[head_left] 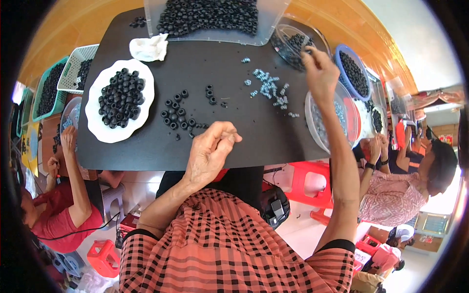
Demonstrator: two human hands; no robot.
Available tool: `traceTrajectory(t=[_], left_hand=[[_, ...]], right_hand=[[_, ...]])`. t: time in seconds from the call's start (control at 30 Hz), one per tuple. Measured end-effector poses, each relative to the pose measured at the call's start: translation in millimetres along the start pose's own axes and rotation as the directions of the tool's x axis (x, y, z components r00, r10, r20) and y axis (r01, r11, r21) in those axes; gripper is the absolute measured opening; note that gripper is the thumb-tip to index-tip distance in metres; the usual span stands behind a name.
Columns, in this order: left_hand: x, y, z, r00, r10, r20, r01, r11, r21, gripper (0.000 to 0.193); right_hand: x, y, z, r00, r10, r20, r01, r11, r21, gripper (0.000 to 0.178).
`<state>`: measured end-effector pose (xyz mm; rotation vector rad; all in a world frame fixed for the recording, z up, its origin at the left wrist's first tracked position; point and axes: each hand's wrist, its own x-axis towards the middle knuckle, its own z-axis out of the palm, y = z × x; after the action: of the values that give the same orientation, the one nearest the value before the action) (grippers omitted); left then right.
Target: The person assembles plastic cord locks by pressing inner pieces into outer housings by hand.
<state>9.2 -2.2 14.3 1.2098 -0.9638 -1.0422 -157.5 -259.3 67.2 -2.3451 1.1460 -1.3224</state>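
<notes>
My left hand [212,149] is closed at the table's near edge, thumb pressed against curled fingers; anything inside is hidden. Just beyond it lies a loose group of hollow black pieces [177,115]. My right hand [322,73] reaches to the far right, fingers pinched over a clear round bowl [277,46] of small black parts. Something dark shows at those fingertips, too blurred to make out. Between the hands lies a scatter of small blue-and-silver ridged pieces [267,85]. A clear round tub [315,122] with more bluish pieces stands under my right forearm.
A white scalloped plate [93,110] heaped with black pieces stands left, near a crumpled white cloth [148,48]. A large clear bin [215,40] of black pieces is at the back. Baskets flank the table, including a blue one [338,57]. People sit at both sides; red stools [310,183] stand below.
</notes>
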Motion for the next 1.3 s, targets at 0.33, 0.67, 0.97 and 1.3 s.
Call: traceTrajectory(t=[0.33, 0.67, 0.97, 1.3], left_hand=[[-4.0, -7.6, 0.4, 0.995, 0.093, 0.024, -0.093, 0.995, 0.030, 0.013], [-0.9, -4.5, -4.3, 0.982, 0.167, 0.085, -0.170, 0.985, 0.031, 0.014], [-2.0, -9.4, -5.5, 0.950, 0.281, 0.139, -0.285, 0.959, 0.006, 0.014], [-0.5, -12.6, -1.1, 0.939, 0.308, 0.155, -0.318, 0.947, 0.048, 0.013]], right_hand=[[15.8, -17.9, 45.3, 0.986, -0.129, 0.107, 0.121, 0.990, 0.074, 0.012], [-5.6, -67.3, 89.4, 0.883, -0.055, 0.466, -0.021, 0.987, 0.156, 0.013], [-34.2, -107.7, 70.6, 0.791, -0.043, 0.610, -0.021, 0.995, 0.097, 0.014], [-67.0, -115.6, 59.6, 0.788, -0.042, 0.614, 0.001, 0.998, 0.067, 0.011]])
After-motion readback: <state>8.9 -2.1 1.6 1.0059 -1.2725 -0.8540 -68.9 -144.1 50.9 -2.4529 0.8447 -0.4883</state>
